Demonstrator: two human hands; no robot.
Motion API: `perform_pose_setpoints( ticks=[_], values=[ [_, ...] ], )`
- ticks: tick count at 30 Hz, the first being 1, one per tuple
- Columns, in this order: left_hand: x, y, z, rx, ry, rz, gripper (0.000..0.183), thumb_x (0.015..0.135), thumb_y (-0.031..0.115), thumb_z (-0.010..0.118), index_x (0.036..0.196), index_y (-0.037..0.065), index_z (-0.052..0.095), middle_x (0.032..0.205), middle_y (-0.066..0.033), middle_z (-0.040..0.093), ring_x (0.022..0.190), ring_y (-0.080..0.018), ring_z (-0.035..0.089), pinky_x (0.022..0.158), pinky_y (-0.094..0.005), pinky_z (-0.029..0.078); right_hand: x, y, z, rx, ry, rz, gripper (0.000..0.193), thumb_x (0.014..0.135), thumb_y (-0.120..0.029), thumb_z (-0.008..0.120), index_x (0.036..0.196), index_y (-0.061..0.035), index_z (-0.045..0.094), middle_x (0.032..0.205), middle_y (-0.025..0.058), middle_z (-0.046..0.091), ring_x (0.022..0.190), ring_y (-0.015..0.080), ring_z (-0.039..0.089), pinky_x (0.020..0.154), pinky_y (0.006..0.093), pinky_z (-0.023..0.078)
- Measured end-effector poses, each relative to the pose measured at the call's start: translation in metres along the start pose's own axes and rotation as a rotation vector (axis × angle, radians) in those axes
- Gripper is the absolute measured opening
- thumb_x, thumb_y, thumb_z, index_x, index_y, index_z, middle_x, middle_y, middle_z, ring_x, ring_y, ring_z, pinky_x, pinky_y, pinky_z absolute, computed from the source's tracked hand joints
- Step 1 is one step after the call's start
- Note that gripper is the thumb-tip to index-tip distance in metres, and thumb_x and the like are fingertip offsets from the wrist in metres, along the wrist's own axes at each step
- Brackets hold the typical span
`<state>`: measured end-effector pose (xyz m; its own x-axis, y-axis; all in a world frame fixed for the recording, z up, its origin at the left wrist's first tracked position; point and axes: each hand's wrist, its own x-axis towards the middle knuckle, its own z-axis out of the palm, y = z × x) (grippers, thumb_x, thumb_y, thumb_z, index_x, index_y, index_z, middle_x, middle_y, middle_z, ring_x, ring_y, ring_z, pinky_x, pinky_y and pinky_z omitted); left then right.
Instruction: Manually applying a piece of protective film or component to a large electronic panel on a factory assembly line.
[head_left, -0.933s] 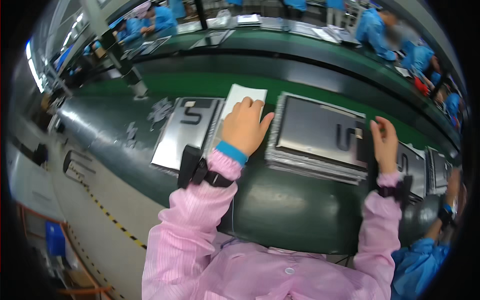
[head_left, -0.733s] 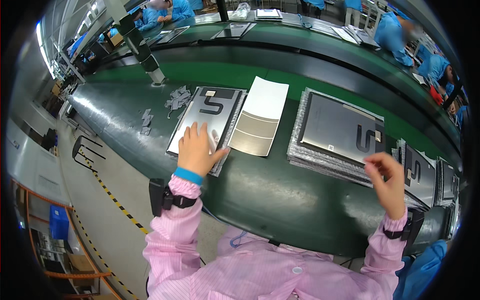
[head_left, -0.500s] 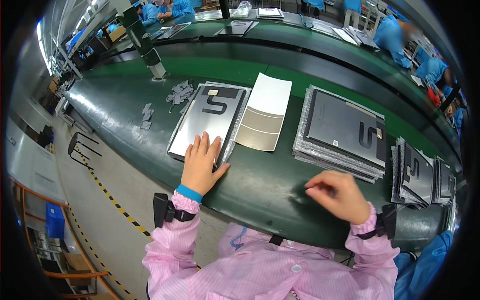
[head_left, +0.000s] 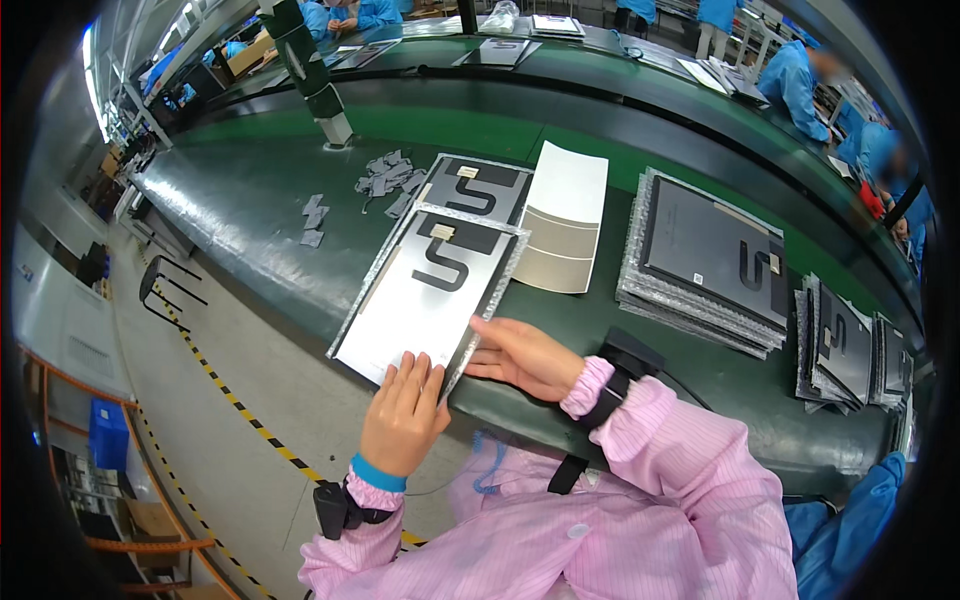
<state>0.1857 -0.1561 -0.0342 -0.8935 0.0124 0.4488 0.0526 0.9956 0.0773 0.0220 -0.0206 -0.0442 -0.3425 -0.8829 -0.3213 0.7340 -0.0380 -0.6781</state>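
Note:
A flat silver panel [head_left: 420, 300] with a black S-shaped strip and a dark border lies on bubble wrap near the table's front edge. It overlaps a similar panel [head_left: 480, 190] behind it. My left hand [head_left: 403, 415] rests with straight fingers flat on its near end; the thumb is partly hidden. At the panel's right edge, my right hand [head_left: 525, 358] grips it, thumb on top and the other fingers low at the side. Behind my right hand lies a white and taupe banded sheet [head_left: 565, 190], partly covered by the panel's wrap.
On the green table [head_left: 250, 240], grey scraps [head_left: 390, 175] lie at the left. A stack of wrapped panels [head_left: 710, 250] stands at the right, with smaller stacks [head_left: 840, 345] beyond. A green post [head_left: 305, 65] rises at the back. Several people in blue work across the line.
The top panel has slid toward me, uncovering the similar panel behind it. My left hand has moved nearer with it. My right hand has come left from the bare table onto the panel's right edge.

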Motion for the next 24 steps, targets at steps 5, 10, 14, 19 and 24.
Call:
perform_pose_setpoints(
  ticks=[5,10,14,19,24],
  values=[
    [-0.015,0.008,-0.026,-0.055,0.016,-0.006,0.045,0.067,0.003,0.071,0.11,0.0,0.062,0.117,-0.0171,0.061,0.109,-0.0347,0.06,0.092,-0.043,0.051,0.003,0.002,0.026,-0.1,0.112,-0.005,0.04,0.093,-0.025,0.058,0.12,0.0028,0.049,0.111,0.0128,0.061,0.09,0.0222,0.067,0.078,0.0333,0.059],
    [-0.014,0.014,-0.049,-0.005,-0.018,-0.083,0.071,0.061,0.022,0.084,0.122,0.001,0.052,0.122,-0.0166,0.055,0.113,-0.0324,0.055,0.093,-0.0414,0.045,-0.011,-0.002,0.029,-0.213,0.119,-0.143,0.035,0.092,-0.017,0.058,0.122,0.0008,0.049,0.105,0.011,0.063,0.088,0.0178,0.066,0.068,0.0309,0.059],
    [-0.066,-0.016,-0.047,-0.441,0.034,-0.604,0.098,0.043,0.032,0.093,0.123,0.003,0.044,0.116,-0.0079,0.045,0.103,-0.0248,0.052,0.086,-0.0373,0.043,-0.034,-0.015,0.029,-0.174,0.128,-0.162,0.033,0.093,-0.015,0.056,0.122,-0.001,0.047,0.107,0.0112,0.061,0.088,0.0205,0.066,0.068,0.033,0.06],
    [-0.084,-0.019,-0.028,-1.166,-0.038,-0.703,0.106,0.051,0.047,0.089,0.132,0.0,0.039,0.13,-0.0098,0.043,0.117,-0.0269,0.047,0.096,-0.0368,0.041,-0.066,-0.028,0.038,-0.085,0.098,-0.305,0.035,0.094,-0.017,0.056,0.124,-0.0023,0.047,0.107,0.0074,0.062,0.09,0.0146,0.065,0.071,0.0291,0.059],
    [-0.076,-0.013,0.035,-1.889,0.334,-0.212,0.108,0.074,0.074,0.056,0.141,-0.006,0.027,0.139,-0.0162,0.042,0.126,-0.0277,0.044,0.103,-0.0397,0.038,-0.117,-0.021,0.044,-0.071,0.204,-0.38,0.036,0.094,-0.017,0.057,0.124,0.0004,0.048,0.106,0.0067,0.063,0.087,0.012,0.064,0.067,0.0267,0.058]
  ],
)
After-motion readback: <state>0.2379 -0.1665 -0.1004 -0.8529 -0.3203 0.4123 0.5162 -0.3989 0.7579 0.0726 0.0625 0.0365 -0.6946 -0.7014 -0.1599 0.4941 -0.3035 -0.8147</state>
